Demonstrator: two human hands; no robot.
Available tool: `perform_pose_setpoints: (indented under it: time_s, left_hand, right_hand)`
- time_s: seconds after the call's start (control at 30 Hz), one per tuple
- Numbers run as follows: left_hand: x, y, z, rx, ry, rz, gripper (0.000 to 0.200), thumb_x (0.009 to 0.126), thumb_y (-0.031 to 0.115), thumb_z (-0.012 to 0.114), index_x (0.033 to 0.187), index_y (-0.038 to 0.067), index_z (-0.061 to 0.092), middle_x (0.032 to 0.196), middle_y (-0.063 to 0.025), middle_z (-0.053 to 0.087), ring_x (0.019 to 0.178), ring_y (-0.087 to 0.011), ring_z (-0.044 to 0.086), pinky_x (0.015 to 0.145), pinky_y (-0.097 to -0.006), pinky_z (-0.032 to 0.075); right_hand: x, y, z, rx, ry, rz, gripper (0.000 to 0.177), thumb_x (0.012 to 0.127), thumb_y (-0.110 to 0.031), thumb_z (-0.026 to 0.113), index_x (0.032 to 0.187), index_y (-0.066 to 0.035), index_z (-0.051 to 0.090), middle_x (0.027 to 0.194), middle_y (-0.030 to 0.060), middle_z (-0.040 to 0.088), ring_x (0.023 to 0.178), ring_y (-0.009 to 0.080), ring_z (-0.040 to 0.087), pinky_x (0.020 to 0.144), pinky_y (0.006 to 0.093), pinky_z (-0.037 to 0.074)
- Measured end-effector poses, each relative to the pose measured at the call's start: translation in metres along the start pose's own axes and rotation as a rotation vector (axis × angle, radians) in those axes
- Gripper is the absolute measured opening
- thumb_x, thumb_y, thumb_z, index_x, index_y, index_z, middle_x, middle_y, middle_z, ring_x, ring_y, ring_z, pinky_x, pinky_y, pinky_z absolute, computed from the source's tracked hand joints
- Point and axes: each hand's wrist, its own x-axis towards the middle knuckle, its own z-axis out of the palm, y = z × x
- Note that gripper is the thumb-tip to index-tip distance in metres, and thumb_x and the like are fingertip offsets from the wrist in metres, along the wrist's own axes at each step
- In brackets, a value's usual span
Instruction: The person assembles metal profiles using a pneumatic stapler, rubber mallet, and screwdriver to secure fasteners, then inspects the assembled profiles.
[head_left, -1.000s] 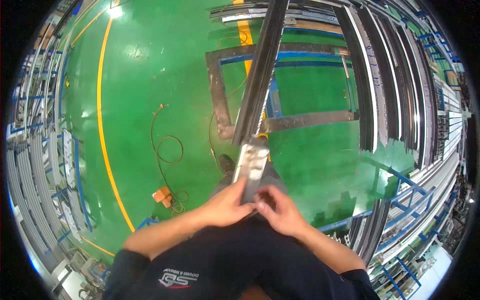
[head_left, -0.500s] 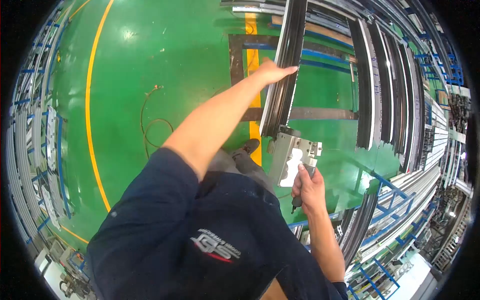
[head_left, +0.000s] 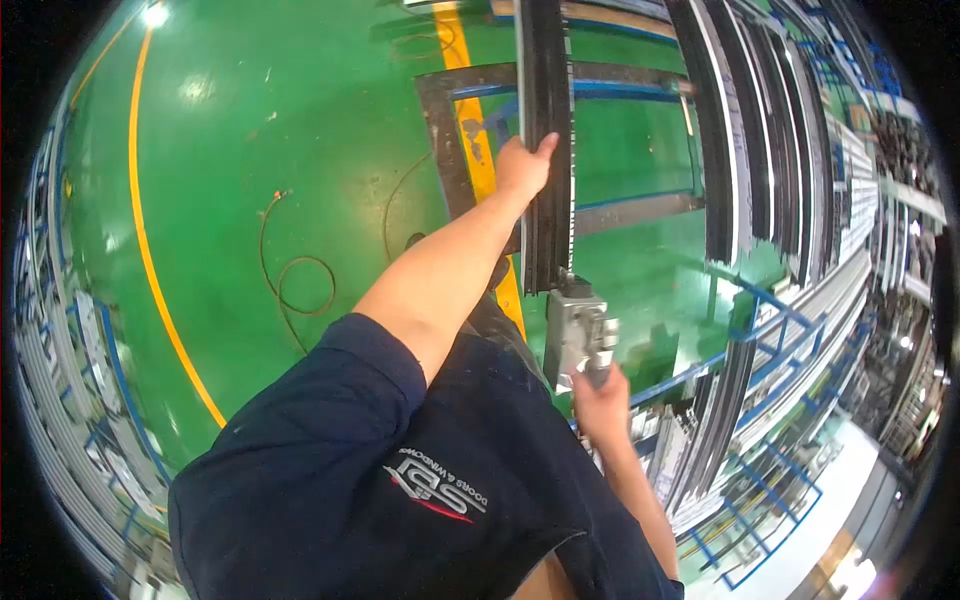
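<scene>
My left hand (head_left: 525, 167) is closed around a long black window or door profile (head_left: 545, 225), its thumb lying across the upper face. White strips edge this profile, which runs away from me over a frame. At its near end sits a boxy grey metal hand tool (head_left: 570, 335), roughly in line with the profile and apparently touching it. My right hand (head_left: 602, 405) grips the tool's dark grey handle (head_left: 597, 374) from below. Exactly how the tool's head meets the profile end is hidden.
A dark frame with blue bars (head_left: 640, 212) stands under the profile. More black profiles (head_left: 720, 150) lie side by side to the right, with blue racks (head_left: 775, 310) beyond them. A hose (head_left: 300, 285) coils on the green floor at left, near a yellow line (head_left: 150, 260).
The tool has swung from a slant to nearly in line with the profile, my right hand turning with it. My left hand still holds the profile. The whole view has shifted slightly.
</scene>
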Motion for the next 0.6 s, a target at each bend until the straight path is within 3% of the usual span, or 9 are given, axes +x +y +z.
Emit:
perform_pose_setpoints:
  time_s: [0.03,0.17,0.2,0.27,0.33,0.43,0.47,0.5,0.6]
  left_hand:
    - [-0.004,-0.001,-0.001,-0.008,0.011,-0.061,0.064,0.091,0.056,0.072,0.114,-0.004,0.071,0.104,-0.0233,0.076,0.101,-0.0372,0.073,0.087,-0.0443,0.056]
    - [-0.013,0.005,-0.004,-0.123,0.046,-0.003,0.070,0.092,0.061,0.068,0.111,-0.006,0.072,0.106,-0.0253,0.075,0.104,-0.0375,0.072,0.091,-0.0437,0.054]
    - [0.011,-0.028,0.013,0.154,-0.042,-0.121,0.072,0.094,0.056,0.068,0.127,-0.007,0.062,0.117,-0.0289,0.071,0.108,-0.0380,0.070,0.097,-0.0422,0.052]
    - [0.001,-0.006,-0.008,0.242,0.116,0.245,0.093,0.089,0.045,0.077,0.154,0.000,0.027,0.157,-0.0335,0.032,0.136,-0.0450,0.046,0.114,-0.0464,0.037]
    - [0.007,0.035,-0.051,0.472,-0.026,0.958,0.100,0.081,0.054,0.080,0.154,0.008,0.031,0.165,-0.0232,0.022,0.149,-0.0424,0.028,0.116,-0.0606,0.026]
    - [0.044,0.091,-0.046,1.096,-0.846,1.491,0.090,0.068,0.068,0.081,0.138,0.015,0.061,0.138,-0.0141,0.062,0.134,-0.0314,0.054,0.117,-0.0567,0.030]
    - [0.047,0.121,-0.027,1.486,-1.101,1.315,0.072,0.064,0.071,0.081,0.107,0.013,0.077,0.102,-0.0114,0.075,0.104,-0.0312,0.070,0.102,-0.0522,0.048]
    - [0.058,0.126,-0.014,1.429,-1.173,1.318,0.063,0.065,0.071,0.080,0.084,0.011,0.078,0.084,-0.0114,0.073,0.085,-0.0350,0.071,0.082,-0.0486,0.055]
    - [0.074,0.133,0.004,1.455,-1.395,1.379,0.063,0.067,0.070,0.080,0.085,0.009,0.076,0.082,-0.0135,0.071,0.085,-0.0361,0.071,0.074,-0.0478,0.055]
  right_hand:
    - [-0.008,0.002,0.014,-0.279,0.168,-0.288,0.020,0.093,-0.012,0.072,0.105,0.001,0.062,0.075,0.0103,0.067,0.064,0.0234,0.062,0.065,0.0368,0.052]
    - [-0.012,-0.020,-0.008,-0.119,0.070,0.055,0.045,0.091,-0.024,0.073,0.125,0.004,0.062,0.095,0.0297,0.072,0.092,0.0446,0.072,0.082,0.0477,0.055]
    - [-0.014,0.001,0.006,-0.244,0.180,-0.029,0.046,0.091,-0.028,0.074,0.124,0.002,0.063,0.090,0.0307,0.070,0.087,0.0461,0.071,0.079,0.0507,0.054]
    - [-0.019,-0.006,0.007,-0.242,0.161,0.009,0.047,0.091,-0.030,0.074,0.123,0.002,0.063,0.087,0.0308,0.070,0.085,0.0469,0.070,0.077,0.0512,0.054]
    - [-0.027,-0.016,0.000,-0.251,0.064,0.096,0.048,0.091,-0.035,0.074,0.120,0.001,0.063,0.084,0.0301,0.069,0.084,0.0481,0.068,0.075,0.0528,0.054]
    - [-0.029,-0.018,-0.003,-0.227,-0.011,0.031,0.036,0.090,-0.033,0.077,0.100,0.000,0.065,0.083,0.0278,0.068,0.083,0.0487,0.066,0.072,0.0506,0.052]
    - [-0.027,-0.015,-0.002,-0.229,-0.014,0.007,0.037,0.090,-0.035,0.076,0.093,0.000,0.062,0.077,0.0266,0.065,0.079,0.0492,0.065,0.070,0.0523,0.050]
    - [-0.024,-0.012,-0.002,-0.196,-0.005,0.025,0.037,0.090,-0.035,0.076,0.093,0.000,0.062,0.077,0.0266,0.065,0.079,0.0492,0.065,0.070,0.0523,0.050]
    - [-0.029,-0.011,0.010,0.045,-0.047,-0.021,0.039,0.090,-0.036,0.077,0.090,0.000,0.060,0.072,0.0261,0.063,0.078,0.0492,0.065,0.068,0.0518,0.050]
